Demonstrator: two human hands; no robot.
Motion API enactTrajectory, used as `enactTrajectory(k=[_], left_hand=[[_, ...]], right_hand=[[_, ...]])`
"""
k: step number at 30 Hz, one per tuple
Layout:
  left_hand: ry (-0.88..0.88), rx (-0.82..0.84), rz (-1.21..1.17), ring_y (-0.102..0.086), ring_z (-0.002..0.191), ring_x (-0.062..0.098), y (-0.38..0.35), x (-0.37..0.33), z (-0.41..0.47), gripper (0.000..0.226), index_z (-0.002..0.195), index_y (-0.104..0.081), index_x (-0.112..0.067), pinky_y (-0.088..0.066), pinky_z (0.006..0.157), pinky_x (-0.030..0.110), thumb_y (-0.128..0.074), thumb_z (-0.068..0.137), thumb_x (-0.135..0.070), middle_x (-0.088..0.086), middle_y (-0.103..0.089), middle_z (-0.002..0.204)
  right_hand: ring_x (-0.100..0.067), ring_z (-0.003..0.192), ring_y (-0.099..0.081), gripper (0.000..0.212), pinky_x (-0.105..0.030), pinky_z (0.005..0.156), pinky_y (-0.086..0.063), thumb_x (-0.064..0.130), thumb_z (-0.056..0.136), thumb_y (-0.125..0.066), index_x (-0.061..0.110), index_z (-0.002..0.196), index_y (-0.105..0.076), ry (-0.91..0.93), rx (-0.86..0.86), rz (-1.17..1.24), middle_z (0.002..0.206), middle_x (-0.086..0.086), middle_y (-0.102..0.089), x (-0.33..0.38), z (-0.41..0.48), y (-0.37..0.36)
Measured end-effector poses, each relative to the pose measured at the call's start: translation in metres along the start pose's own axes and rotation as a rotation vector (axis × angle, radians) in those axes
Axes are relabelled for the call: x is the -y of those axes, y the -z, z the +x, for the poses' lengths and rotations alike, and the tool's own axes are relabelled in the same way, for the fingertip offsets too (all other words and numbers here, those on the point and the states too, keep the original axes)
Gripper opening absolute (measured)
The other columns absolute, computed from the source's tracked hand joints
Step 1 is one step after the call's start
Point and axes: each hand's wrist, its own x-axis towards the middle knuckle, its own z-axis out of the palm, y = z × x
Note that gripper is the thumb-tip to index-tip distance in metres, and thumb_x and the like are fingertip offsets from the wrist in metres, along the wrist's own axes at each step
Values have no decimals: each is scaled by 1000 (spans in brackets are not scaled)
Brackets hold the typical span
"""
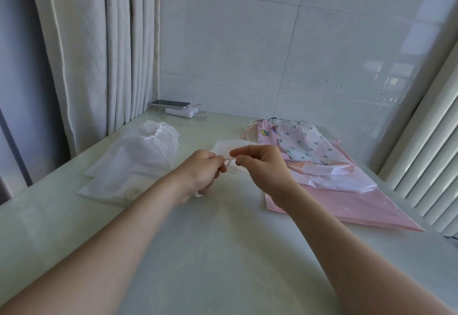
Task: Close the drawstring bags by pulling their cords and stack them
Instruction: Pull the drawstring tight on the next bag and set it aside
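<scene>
The person's left hand (200, 172) and right hand (264, 168) meet over the middle of the pale table (210, 252). Both hands have bent fingers and pinch a thin white cord (229, 160) that runs between them. The cord belongs to a small white bag (229, 145) that sits just behind the hands, and the hands hide most of it, so its mouth cannot be seen. To the left lies a pile of white bags (131, 166); they are so pale that it is hard to count them. To the right is a messy heap with a big pink bag (347, 205) at the bottom and a bag with little green plants (304, 138) on top. Far back, by the curtain (99, 54), a phone (171, 103) rests on a white box (181, 112)
</scene>
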Motion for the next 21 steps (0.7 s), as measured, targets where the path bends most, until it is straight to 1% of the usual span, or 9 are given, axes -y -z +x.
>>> enactTrajectory(k=[1, 3, 5, 8, 11, 14, 16, 18, 21], left_hand=[[25, -10, 26, -26, 44, 16, 2, 0, 1, 26, 85, -61, -10, -24, 45, 22, -46, 103, -21, -1, -33, 61], [48, -17, 66, -23, 45, 17, 6, 1, 2, 24, 88, -68, -10, -21, 46, 20, -50, 97, -22, 0, -27, 60], [31, -28, 97, -23, 44, 17, 9, 1, 1, 25, 90, -75, -13, -22, 45, 19, -57, 97, -29, 0, -25, 59], [-15, -75, 110, -27, 39, 15, 10, 4, 3, 24, 89, -78, -16, -25, 44, 18, -60, 99, -27, -5, -35, 53], [-29, -121, 59, -47, 46, 19, 7, 5, 4, 22, 87, -78, -13, -42, 49, 25, -60, 97, -19, 1, -69, 66], [-49, -140, -10, -71, 59, 23, 4, 6, 4, 22, 87, -78, -10, -59, 59, 33, -61, 98, -16, 4, -79, 85], [-83, -145, 9, -65, 55, 19, 4, 6, 5, 22, 87, -79, -12, -56, 58, 31, -61, 99, -18, 1, -79, 87], [-106, -158, 99, -52, 53, 11, 4, 6, 5, 23, 87, -79, -18, -44, 55, 25, -60, 100, -21, -4, -75, 83], [-96, -172, 137, -49, 58, 8, 4, 6, 7, 20, 86, -80, -20, -36, 52, 24, -63, 97, -21, -7, -64, 75]], right_hand=[[-4, 47, -43, 23, -18, 50, -35, 5, 95, -60, 14, 101, -81, 27, -20, -64, 61, 11, -61, -2, 0, 0], [1, 53, -55, 22, -10, 55, -37, 9, 95, -62, 18, 100, -81, 98, -78, -211, 59, 26, -61, -4, 1, 0], [11, 74, -62, 18, -4, 64, -39, 14, 95, -65, 22, 98, -82, 167, -128, -340, 76, 25, -68, -4, 1, -1], [9, 73, -60, 17, -2, 66, -38, 14, 95, -65, 21, 96, -81, 205, -156, -439, 82, 16, -69, -5, 2, -2], [0, 74, -64, 19, -15, 70, -45, 12, 95, -62, 19, 95, -80, 177, -171, -481, 78, 11, -71, -7, 2, -3], [-9, 78, -70, 22, -26, 78, -57, 8, 89, -61, 18, 90, -81, 153, -188, -479, 73, 9, -73, -7, 2, -5], [-9, 77, -71, 22, -31, 79, -61, 9, 84, -61, 18, 86, -81, 153, -189, -482, 76, 9, -75, -6, 0, -5], [-11, 75, -70, 22, -33, 76, -61, 10, 81, -60, 20, 83, -79, 161, -172, -508, 74, 10, -74, -6, -1, -4], [-10, 74, -67, 22, -30, 73, -58, 9, 82, -58, 19, 84, -78, 145, -134, -501, 72, 9, -73, -5, -2, -3]])
